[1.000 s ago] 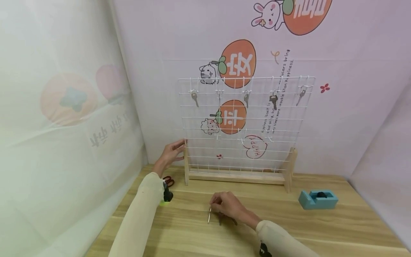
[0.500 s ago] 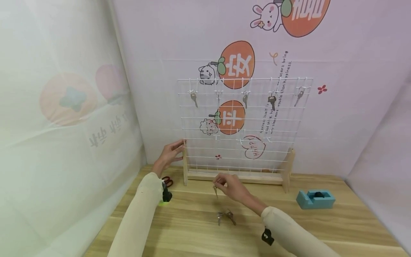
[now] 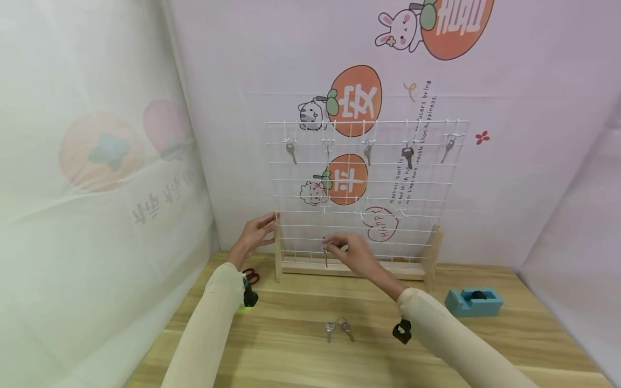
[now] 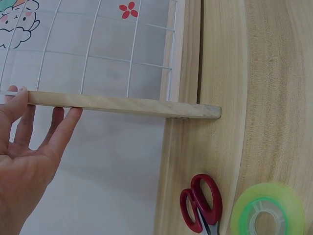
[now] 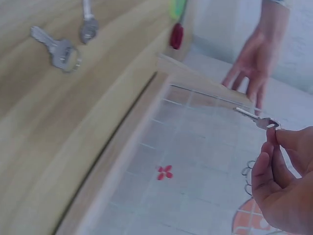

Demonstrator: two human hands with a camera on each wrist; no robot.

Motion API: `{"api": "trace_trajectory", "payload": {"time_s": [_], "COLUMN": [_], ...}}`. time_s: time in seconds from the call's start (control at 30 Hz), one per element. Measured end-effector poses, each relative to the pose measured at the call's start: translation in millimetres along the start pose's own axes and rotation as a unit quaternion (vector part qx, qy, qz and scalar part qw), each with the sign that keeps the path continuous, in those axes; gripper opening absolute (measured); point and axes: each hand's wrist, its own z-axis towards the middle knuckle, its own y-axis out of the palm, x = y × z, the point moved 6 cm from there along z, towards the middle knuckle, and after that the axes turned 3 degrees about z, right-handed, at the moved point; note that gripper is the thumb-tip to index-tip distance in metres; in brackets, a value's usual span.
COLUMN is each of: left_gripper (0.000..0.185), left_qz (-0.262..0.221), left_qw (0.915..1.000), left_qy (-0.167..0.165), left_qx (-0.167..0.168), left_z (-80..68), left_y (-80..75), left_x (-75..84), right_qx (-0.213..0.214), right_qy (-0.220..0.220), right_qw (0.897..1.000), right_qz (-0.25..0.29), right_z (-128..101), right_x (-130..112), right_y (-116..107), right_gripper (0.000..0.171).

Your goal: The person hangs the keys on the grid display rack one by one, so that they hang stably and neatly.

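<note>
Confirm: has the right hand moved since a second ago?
Yes. The right hand, pinching a key, rose from the tabletop toward the wire grid rack, leaving two keys behind.

A pale pink wall stands behind a light wooden table, printed with orange fruit cartoons, a rabbit, a cat and small text. Left of the table hangs a translucent white curtain showing faint fruit shapes. Soft, even light fills the corner.

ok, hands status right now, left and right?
Left hand: open, straight fingers steadying the wooden post of the wire grid rack.
Right hand: pinching a key in front of the rack.
</note>
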Motion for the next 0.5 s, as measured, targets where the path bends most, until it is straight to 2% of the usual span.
{"api": "trace_trajectory", "payload": {"time_s": [0.13,0.5], "left_gripper": [0.051,0.05], "left_qz": [0.001,-0.006], "left_qw": [1.0,0.9999], "left_qy": [0.002,0.008], "left_qx": [0.001,-0.006], "left_z": [-0.6,-3.3], "left_y": [-0.8,1.5], "left_x": [0.1,2.3], "right_qx": [0.029,0.081], "right_qy": [-0.004,0.021], "right_qw": [1.0,0.996], "right_qz": [0.004,-0.01], "right_z": [13,45], "right_x": [-5,-13], "right_y": [-11,-32], "right_gripper": [0.015,0.014]}}
